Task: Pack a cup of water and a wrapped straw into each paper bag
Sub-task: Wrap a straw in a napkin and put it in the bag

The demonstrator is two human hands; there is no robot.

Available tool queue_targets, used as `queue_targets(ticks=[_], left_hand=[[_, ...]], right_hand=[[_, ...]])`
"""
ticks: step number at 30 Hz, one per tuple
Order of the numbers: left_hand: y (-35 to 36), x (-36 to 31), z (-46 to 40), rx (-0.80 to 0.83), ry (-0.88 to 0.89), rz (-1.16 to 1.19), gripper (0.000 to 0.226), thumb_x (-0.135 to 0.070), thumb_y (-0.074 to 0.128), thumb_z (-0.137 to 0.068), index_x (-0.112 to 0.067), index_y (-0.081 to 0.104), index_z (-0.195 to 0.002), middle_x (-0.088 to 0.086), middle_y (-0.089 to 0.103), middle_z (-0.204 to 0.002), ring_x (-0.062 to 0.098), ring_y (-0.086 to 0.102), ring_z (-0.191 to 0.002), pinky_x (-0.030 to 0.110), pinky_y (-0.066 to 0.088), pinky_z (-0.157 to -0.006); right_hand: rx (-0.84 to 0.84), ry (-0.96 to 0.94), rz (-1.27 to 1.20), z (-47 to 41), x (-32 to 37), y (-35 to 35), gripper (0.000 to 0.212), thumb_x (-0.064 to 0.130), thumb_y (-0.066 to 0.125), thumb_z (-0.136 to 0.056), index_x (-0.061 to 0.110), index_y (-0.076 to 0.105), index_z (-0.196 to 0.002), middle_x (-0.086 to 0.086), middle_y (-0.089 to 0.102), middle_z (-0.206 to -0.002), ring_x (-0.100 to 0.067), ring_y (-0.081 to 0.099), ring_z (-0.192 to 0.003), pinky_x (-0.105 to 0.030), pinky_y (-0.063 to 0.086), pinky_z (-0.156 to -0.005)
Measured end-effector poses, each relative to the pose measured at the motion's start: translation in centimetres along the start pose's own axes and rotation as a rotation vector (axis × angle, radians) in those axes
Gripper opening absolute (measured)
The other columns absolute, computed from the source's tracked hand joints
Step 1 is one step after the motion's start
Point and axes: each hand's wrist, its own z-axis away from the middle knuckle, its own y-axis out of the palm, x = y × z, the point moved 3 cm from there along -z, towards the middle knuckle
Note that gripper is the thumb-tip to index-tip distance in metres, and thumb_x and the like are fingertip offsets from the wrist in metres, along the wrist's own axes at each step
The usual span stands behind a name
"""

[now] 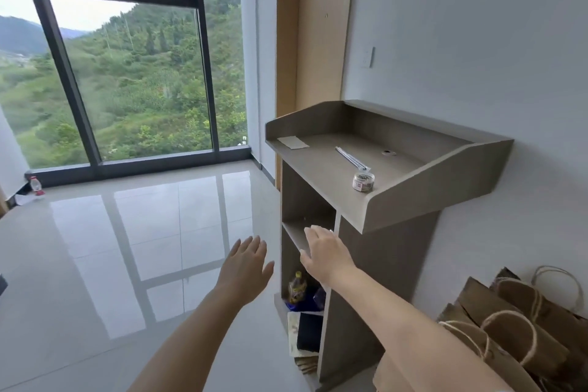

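Head view, sweeping left: small clear plastic bottle with a red label (36,185) stands on the glossy floor by the window. My left hand (245,267) hangs over the tiles, fingers spread, holding nothing. My right hand (324,251) reaches out just beside it, fingers straight, in front of the grey stand's shelf edge. Up on the grey wooden stand (423,204) lie the clear-wrapped straws (351,157), a small lidded jar (363,181) near them. Far right, brown paper bags with twine handles (515,328) lie piled.
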Motion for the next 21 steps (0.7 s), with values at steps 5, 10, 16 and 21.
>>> queue_targets(ticks=[5, 10, 16, 21], left_hand=[[0.0, 1.3, -8.5, -0.023, -0.008, 0.073, 0.056, -0.043, 0.027, -0.102, -0.015, 0.020, -0.151, 0.001, 0.016, -0.159, 0.018, 0.010, -0.147, 0.033, 0.003, -0.119], [0.9, 2.2, -15.7, -0.018, 0.052, 0.079, 0.055, -0.042, 0.027, -0.102, -0.014, 0.024, -0.149, 0.002, 0.022, -0.157, 0.019, 0.013, -0.147, 0.033, 0.002, -0.119], [1.2, 3.9, -25.9, -0.069, 0.143, 0.066, 0.055, -0.044, 0.027, -0.102, -0.011, 0.029, -0.147, 0.005, 0.028, -0.155, 0.021, 0.018, -0.145, 0.035, 0.004, -0.119], [1.8, 5.9, -34.3, -0.087, 0.252, 0.100, 0.051, -0.041, 0.028, -0.102, -0.011, 0.035, -0.143, 0.004, 0.033, -0.152, 0.021, 0.020, -0.145, 0.033, 0.005, -0.119]], right_hand=[[0.014, -0.007, 0.018, -8.7, -1.9, -0.3, 0.049, 0.032, 0.043, -0.099, 0.010, 0.036, -0.142, -0.006, 0.038, -0.147, -0.020, 0.034, -0.137, -0.030, 0.026, -0.113], [-0.006, 0.013, 0.057, -15.0, -3.3, 0.9, 0.046, 0.029, 0.043, -0.099, 0.009, 0.039, -0.140, -0.007, 0.040, -0.145, -0.021, 0.036, -0.135, -0.029, 0.026, -0.112], [-0.044, 0.118, 0.089, -23.4, -6.0, 1.7, 0.046, 0.027, 0.043, -0.098, 0.006, 0.038, -0.138, -0.010, 0.040, -0.144, -0.025, 0.035, -0.133, -0.032, 0.023, -0.111], [-0.053, 0.297, 0.101, -30.5, -8.3, 2.8, 0.040, 0.025, 0.042, -0.098, 0.005, 0.042, -0.133, -0.011, 0.042, -0.141, -0.026, 0.037, -0.131, -0.033, 0.027, -0.107]])
